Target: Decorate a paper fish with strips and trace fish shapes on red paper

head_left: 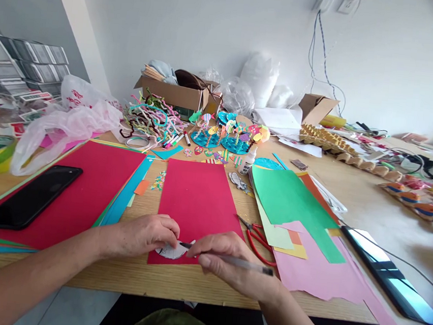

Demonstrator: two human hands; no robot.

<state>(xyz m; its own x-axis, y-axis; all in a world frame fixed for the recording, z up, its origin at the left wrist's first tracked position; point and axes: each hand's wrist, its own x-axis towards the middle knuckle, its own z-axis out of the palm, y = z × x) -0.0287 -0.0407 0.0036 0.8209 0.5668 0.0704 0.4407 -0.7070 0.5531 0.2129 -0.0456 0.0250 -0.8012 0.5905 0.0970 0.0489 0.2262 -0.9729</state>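
Note:
A red sheet of paper (200, 196) lies flat in front of me, reaching close to the table's near edge. On its lower part is a small white paper cut-out (172, 253) with dark lines, partly covered by my fingers. My left hand (150, 235) is curled, its fingertips holding the cut-out down against the sheet. My right hand (228, 260) is closed round a pen (243, 262), whose tip points left at the cut-out's edge. Red-handled scissors (257, 238) lie just right of the red sheet.
A black phone (31, 196) rests on stacked coloured paper at left. Green (293, 193) and pink (311, 269) paper pieces and another phone (393, 271) are at right. Behind stand a glue bottle (247, 161), blue fish crafts (235, 143), pipe cleaners (155, 118) and a cardboard box (175, 94).

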